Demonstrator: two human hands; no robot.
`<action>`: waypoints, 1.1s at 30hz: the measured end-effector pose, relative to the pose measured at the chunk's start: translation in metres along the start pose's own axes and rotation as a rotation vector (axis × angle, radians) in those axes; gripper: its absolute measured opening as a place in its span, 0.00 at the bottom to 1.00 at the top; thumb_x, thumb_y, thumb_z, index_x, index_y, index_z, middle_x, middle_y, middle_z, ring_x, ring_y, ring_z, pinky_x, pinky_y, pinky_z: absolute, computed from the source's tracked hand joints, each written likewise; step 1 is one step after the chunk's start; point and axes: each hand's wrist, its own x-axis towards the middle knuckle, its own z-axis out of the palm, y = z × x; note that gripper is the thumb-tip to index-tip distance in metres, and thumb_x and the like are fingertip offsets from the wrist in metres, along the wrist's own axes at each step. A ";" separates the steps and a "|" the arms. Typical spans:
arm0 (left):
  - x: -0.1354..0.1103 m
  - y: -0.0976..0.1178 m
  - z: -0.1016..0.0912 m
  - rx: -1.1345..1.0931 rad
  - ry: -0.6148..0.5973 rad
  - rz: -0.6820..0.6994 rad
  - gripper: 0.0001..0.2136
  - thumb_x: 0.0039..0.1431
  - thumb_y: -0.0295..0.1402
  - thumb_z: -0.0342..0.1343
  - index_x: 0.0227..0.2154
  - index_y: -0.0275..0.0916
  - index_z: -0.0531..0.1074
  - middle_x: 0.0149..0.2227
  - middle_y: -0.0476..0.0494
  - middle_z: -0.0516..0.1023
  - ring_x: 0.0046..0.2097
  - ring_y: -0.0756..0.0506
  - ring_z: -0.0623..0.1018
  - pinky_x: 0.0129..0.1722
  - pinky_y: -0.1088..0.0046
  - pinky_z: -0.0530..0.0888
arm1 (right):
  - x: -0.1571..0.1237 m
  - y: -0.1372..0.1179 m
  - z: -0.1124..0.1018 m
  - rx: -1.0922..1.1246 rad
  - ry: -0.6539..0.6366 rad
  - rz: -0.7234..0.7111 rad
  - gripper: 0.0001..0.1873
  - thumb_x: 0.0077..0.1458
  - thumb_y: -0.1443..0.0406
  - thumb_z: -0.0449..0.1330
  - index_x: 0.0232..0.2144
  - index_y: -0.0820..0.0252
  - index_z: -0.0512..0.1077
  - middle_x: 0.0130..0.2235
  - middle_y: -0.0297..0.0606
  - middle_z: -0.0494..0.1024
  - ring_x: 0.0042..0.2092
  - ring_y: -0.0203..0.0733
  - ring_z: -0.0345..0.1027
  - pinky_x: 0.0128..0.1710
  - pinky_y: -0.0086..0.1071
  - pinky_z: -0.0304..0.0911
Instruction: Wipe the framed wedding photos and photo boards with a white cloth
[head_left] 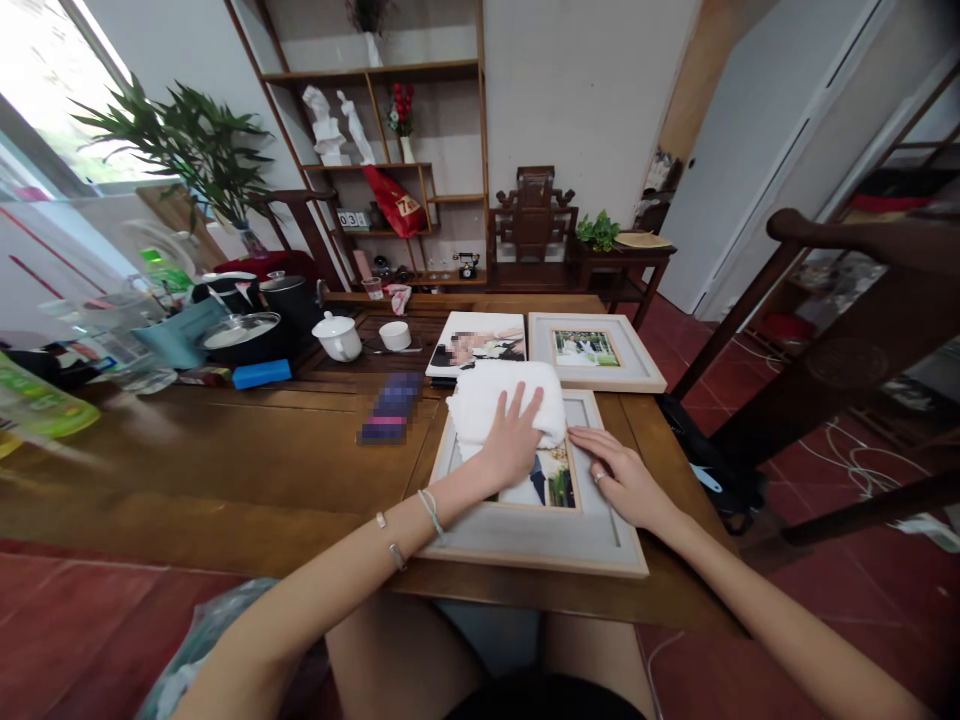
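A framed photo [525, 540] with a pale wood rim and grey mount lies flat on the table's near edge. My left hand [515, 440] presses a folded white towel [510, 385] down over its upper part, fingers spread. Below the towel, part of the small inner picture [559, 478] shows; the rest is covered by towel and hand. My right hand [622, 475] rests on the frame's right side, fingers stretched out and flat, with a ring on one of them.
Behind lie a second framed photo [634, 355] and a stack topped by a photo print [480, 340]. Left of these are a blurred-out phone-like item [390, 408], a lidded white bowl [337, 338], a white cup [394, 335] and a blue box [261, 374]. A dark chair [817, 350] stands right.
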 end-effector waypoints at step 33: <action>-0.091 0.113 -0.054 -0.123 -0.199 0.284 0.16 0.55 0.38 0.53 0.39 0.31 0.78 0.62 0.23 0.58 0.61 0.23 0.61 0.53 0.45 0.65 | 0.001 -0.002 -0.003 0.046 0.004 0.048 0.29 0.49 0.75 0.49 0.52 0.55 0.72 0.55 0.40 0.73 0.59 0.48 0.63 0.61 0.53 0.56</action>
